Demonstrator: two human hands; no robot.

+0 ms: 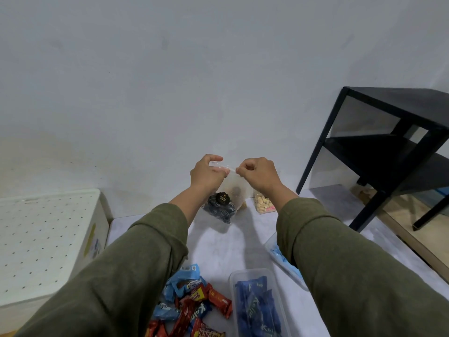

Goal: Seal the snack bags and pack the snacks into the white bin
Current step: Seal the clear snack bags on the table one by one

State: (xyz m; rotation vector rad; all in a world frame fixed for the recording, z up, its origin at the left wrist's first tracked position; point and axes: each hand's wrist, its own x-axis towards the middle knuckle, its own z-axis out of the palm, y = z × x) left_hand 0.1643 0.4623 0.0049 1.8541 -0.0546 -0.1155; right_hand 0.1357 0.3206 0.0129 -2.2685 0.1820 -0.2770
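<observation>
I hold a clear snack bag (233, 183) up in front of the wall, above the table. My left hand (208, 171) and my right hand (258, 173) both pinch its top strip, close together. Behind and below it stands a clear bag of dark ring-shaped snacks (220, 209) with a black round label. A small bag of pale puffs (263, 203) stands to its right. The white bin (38, 242) with a dotted lid sits at the left edge.
Loose red and blue wrapped bars (192, 305) lie heaped at the near centre. A clear tub of blue packets (258, 305) stands beside them, and its lid (279, 257) lies under my right sleeve. A black metal shelf (388, 147) stands at the right.
</observation>
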